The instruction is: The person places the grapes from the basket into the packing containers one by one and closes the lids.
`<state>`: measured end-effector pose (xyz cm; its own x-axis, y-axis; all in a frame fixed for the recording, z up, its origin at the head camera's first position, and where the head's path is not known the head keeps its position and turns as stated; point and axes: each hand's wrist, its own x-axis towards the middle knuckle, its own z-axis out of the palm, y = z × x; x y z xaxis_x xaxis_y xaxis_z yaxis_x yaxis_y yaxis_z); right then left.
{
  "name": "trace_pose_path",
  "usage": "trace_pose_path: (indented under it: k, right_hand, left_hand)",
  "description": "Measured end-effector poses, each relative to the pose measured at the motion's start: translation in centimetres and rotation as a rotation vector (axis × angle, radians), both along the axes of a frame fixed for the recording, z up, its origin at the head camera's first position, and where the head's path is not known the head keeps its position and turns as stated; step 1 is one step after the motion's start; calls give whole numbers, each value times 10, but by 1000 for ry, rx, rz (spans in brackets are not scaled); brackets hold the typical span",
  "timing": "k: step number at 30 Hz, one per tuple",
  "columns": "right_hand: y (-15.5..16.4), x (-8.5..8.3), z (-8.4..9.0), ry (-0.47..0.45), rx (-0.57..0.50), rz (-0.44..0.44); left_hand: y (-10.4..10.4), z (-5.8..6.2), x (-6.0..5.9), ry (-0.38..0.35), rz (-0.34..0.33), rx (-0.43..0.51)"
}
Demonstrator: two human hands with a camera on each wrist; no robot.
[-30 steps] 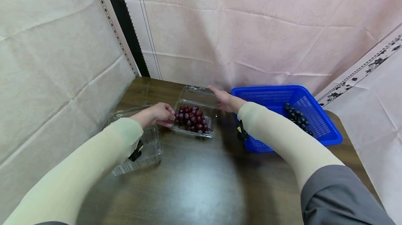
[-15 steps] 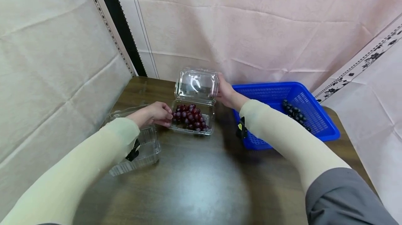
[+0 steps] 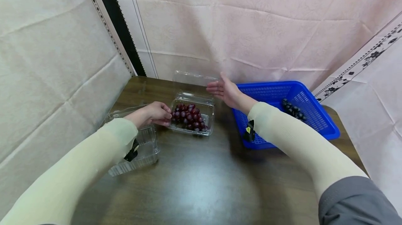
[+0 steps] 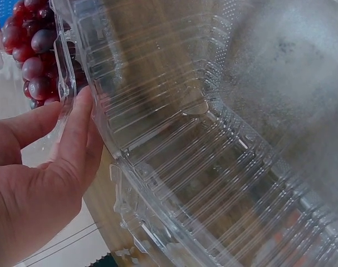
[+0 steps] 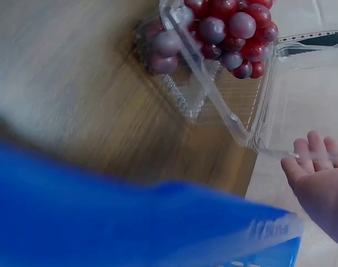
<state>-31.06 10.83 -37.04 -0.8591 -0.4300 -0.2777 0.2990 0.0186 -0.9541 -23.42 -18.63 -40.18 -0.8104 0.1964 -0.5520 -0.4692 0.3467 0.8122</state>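
A bunch of red grapes lies in the base of a clear plastic clamshell box. My left hand pinches the left rim of this box between thumb and fingers, beside the grapes. Hinged at the far side, the clear lid stands raised and leans back towards the cloth. At the lid's right edge is my right hand, its fingers straight and pointing left. In the right wrist view the fingers overlap the lid's edge.
Another clear plastic container sits under and beside the left forearm. A blue basket on the right holds dark grapes, partly behind the right arm. Pale cloth hangs behind the wooden table.
From lying back, the lid has been lifted upright by the right hand and now leans back somewhat. The right hand has turned and straightened its fingers. My left hand keeps its grip.
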Motion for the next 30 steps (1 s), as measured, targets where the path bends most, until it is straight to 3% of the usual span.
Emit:
trace_pose_path:
  k: [6, 11, 16, 23, 30]
  right_hand:
    - [1, 7, -1, 112, 109, 97]
    - [1, 15, 0, 194, 272, 146]
    - [4, 24, 0, 361, 478, 250]
    - [6, 36, -3, 591, 671, 373]
    - [3, 44, -9, 744, 751, 474]
  left_hand:
    - [-1, -3, -1, 4, 2, 19]
    - [-2, -4, -2, 4, 1, 20]
    - [-3, -2, -1, -3, -7, 10]
    - [-4, -2, -1, -4, -19, 13]
    - [-5, -4, -1, -14, 1, 20]
